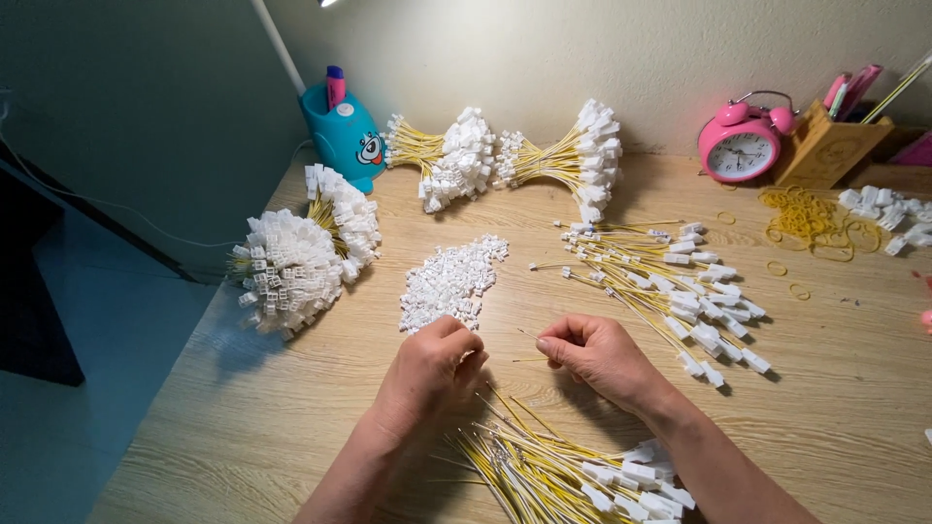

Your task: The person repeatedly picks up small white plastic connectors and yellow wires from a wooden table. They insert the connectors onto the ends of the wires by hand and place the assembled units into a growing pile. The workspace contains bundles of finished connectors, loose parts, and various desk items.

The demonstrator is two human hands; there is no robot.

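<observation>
My left hand (429, 367) is curled closed over a small white connector, just below a loose heap of white plastic connector housings (451, 281). My right hand (597, 354) pinches the bare end of a thin yellow wire (529, 359) that points toward the left hand. Under both wrists lies a pile of yellow wires with white plugs (573, 475). Another spread of yellow wires with white plugs (670, 286) lies to the right of my right hand.
Bundled wire harnesses sit at the left (296, 257) and along the back (515, 160). A blue pen holder (345, 131), a pink alarm clock (743, 146), a wooden box (825, 146) and yellow rubber bands (806, 223) stand on the wooden table (845, 388).
</observation>
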